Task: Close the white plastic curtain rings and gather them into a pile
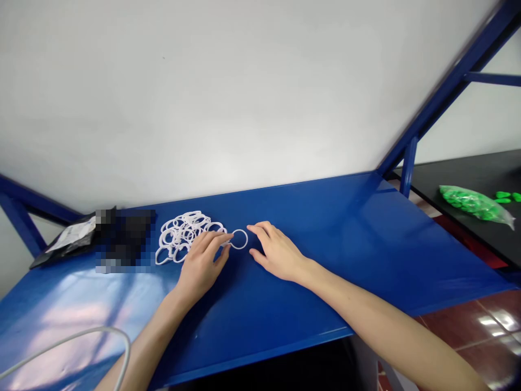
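A thin white ring (239, 248) stands out from the fingertips of my left hand (202, 260), whose thumb and forefinger pinch its left side. My right hand (279, 251) is just to the right of that ring, thumb and fingers apart with nothing between them. Its fingertips come close to the ring's right edge; whether they touch it is hard to see. Behind and left of my left hand lies a loose pile of white rings (179, 235), partly covered by that hand.
The blue table (325, 228) meets a white wall at the back. A black plastic package (75, 239) with a label lies at the left, beside a blurred dark patch. A white cable (81, 335) crosses the lower left. Green pieces in a clear bag (474, 203) lie on a black table at right.
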A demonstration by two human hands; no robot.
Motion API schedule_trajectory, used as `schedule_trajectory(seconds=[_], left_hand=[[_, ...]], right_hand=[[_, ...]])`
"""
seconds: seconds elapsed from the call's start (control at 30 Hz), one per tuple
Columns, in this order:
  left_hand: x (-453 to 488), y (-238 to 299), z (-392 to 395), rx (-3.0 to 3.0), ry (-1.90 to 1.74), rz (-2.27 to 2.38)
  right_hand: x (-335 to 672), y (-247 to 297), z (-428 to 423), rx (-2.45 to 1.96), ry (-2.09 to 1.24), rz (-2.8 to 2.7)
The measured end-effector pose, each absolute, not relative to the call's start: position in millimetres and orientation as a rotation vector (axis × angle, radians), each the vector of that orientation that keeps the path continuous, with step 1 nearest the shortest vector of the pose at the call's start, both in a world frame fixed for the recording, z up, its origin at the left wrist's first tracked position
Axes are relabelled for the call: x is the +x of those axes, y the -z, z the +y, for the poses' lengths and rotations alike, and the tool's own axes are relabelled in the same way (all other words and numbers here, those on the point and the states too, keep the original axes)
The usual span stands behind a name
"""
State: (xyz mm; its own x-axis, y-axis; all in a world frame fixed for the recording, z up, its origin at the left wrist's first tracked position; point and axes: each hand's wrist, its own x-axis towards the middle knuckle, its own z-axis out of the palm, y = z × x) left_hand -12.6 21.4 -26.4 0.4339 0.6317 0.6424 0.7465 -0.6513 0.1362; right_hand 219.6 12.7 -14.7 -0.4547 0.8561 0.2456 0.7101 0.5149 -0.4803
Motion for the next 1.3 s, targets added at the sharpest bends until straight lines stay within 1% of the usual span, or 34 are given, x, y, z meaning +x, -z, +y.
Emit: schedule_trajectory(seconds=[0.23, 0.37, 0.6, 0.77, 0.9, 1.07, 1.2, 1.3], left_hand=[[-5.7, 32.9, 13.8, -2.726, 0.988, -1.150], [-1.5, 31.0, 11.6, -2.802, 0.993, -1.156], [-5.7, 35.2, 16.1, -2.787, 0.908, -1.303], [-9.1, 30.5, 18.8, -2.636, 0.885, -1.272], [-1.5, 21.9, 11.2, -2.630, 1.059, -1.333], [6.9, 19.1, 1.2, -2.741, 1.323, -1.624], [5.4, 22.2, 1.3, -2.770, 1.428, -1.865], [3.4, 23.8, 1.6, -2.785, 1.515, -1.932]], right_hand=[[218.7, 18.6, 14.8, -1.132, -0.512, -2.327], [216.9, 21.5, 18.7, -1.144, -0.537, -2.343], [218.8, 22.3, 21.8, -1.231, -0.617, -2.251], [218.8, 19.8, 18.8, -1.261, -0.632, -2.094], [217.4, 17.6, 13.8, -1.106, -0.660, -1.983], [214.4, 16.4, 6.0, -0.982, -0.650, -1.970], [212.8, 17.7, 4.8, -0.928, -0.615, -1.988], [212.9, 17.1, 5.3, -0.934, -0.611, -2.003]])
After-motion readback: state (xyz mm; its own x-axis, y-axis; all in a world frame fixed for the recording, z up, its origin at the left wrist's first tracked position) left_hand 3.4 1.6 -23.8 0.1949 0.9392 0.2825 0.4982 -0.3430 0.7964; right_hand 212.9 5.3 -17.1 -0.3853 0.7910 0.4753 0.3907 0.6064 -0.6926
